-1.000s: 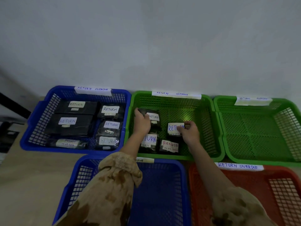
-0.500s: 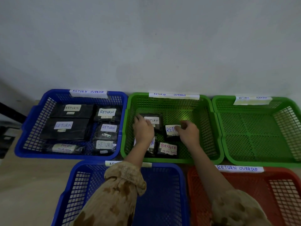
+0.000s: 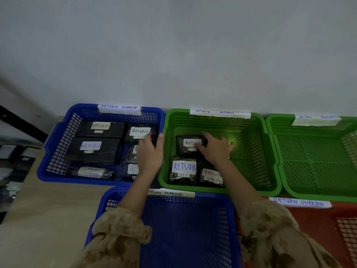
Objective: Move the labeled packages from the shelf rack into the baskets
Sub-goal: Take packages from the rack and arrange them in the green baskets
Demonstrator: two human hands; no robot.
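Inside the middle green mesh plastic basket (image 3: 270,155), a black wrapped package (image 3: 183,150) with a white RETURN label lies flat, its long axis running left to right. It sits under the straight, spread fingertips of the right hand (image 3: 214,149), plainly the nearer one. The left hand (image 3: 150,153) hangs apart over the right edge of the blue mesh plastic basket (image 3: 56,140); blur hides whether it grips anything. Both baskets sit on a beige surface (image 3: 48,209) against a pale grey wall (image 3: 173,55).
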